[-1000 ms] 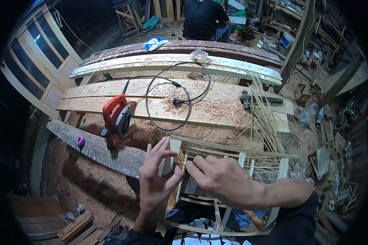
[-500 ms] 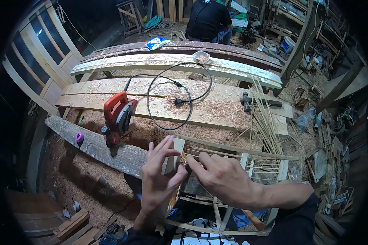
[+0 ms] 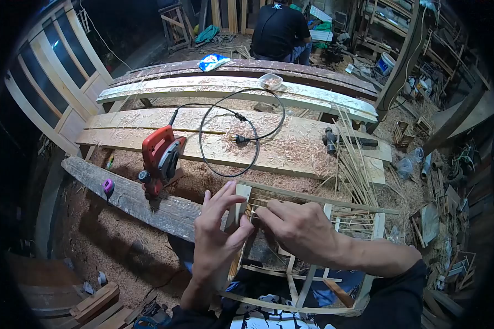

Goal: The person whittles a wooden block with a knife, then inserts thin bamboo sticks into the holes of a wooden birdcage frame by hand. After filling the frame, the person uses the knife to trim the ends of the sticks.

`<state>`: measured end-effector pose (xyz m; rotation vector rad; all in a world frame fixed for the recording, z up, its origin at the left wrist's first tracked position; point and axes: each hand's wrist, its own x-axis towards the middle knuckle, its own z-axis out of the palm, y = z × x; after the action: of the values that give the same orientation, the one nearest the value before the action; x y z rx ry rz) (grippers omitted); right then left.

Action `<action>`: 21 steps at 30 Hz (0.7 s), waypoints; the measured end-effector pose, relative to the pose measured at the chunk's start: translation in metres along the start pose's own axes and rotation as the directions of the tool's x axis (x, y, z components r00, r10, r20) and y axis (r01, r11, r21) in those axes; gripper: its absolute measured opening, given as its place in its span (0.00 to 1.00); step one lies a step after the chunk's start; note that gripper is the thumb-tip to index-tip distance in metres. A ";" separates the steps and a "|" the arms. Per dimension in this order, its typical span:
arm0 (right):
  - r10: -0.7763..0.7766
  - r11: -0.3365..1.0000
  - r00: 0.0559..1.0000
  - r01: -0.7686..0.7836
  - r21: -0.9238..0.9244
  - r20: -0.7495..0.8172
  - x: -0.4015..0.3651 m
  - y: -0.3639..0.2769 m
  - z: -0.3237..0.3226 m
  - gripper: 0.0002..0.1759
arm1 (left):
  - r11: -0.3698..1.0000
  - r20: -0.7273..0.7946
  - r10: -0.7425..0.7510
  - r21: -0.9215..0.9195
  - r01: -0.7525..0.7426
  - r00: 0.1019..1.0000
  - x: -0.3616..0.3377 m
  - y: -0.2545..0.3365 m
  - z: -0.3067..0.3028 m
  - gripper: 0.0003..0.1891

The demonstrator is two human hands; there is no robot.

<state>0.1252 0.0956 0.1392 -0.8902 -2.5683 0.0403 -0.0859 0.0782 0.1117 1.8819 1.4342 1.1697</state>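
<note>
A light wooden frame [image 3: 379, 226] with thin sticks across it rests low in front of me. My left hand [image 3: 219, 230] is closed round the pale upright piece [image 3: 242, 193] at the frame's left end, thumb on its near side. Just right of that piece, my right hand [image 3: 296, 225] is pinched close to the thin sticks; whatever lies between its fingertips is too small to make out. The fingertips of both hands are close together.
A red power planer [image 3: 160, 156] stands on a weathered plank [image 3: 126, 189] beside a purple item [image 3: 108, 186]. Beyond are shaving-covered boards [image 3: 197, 146], a looped black cable [image 3: 201, 137], a hammer [image 3: 330, 140] and thin sticks [image 3: 355, 175]. A person [image 3: 280, 32] sits at the back.
My right hand's fingers have drawn in tighter by the upright piece. My left hand keeps its hold, and the view has shifted slightly.
</note>
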 end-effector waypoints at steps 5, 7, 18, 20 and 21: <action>0.039 0.996 0.997 -0.033 0.087 -0.069 0.003 -0.003 -0.008 0.13 | 0.998 0.024 0.060 0.027 -0.061 0.998 0.002 0.004 -0.005 0.18; 0.009 1.000 0.997 -0.007 0.028 -0.076 0.004 0.001 -0.006 0.14 | 0.997 0.017 0.067 0.022 -0.067 0.998 0.002 0.005 -0.003 0.17; 0.004 0.994 0.996 0.006 0.108 -0.090 0.004 0.008 0.009 0.16 | 0.983 -0.018 -0.021 -0.181 0.017 1.000 0.001 0.009 0.005 0.02; 0.009 0.993 0.997 0.000 0.114 -0.083 0.007 0.007 0.010 0.15 | 0.983 -0.030 -0.042 -0.179 0.036 0.999 0.000 0.008 0.006 0.03; 0.005 0.994 0.995 0.006 0.112 -0.099 0.010 0.005 0.012 0.14 | 0.983 -0.040 -0.065 -0.176 0.057 0.997 -0.001 0.007 0.007 0.03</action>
<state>0.1159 0.1065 0.1308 -0.8282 -2.4484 0.1356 -0.0766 0.0762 0.1133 1.6910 1.3559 1.2721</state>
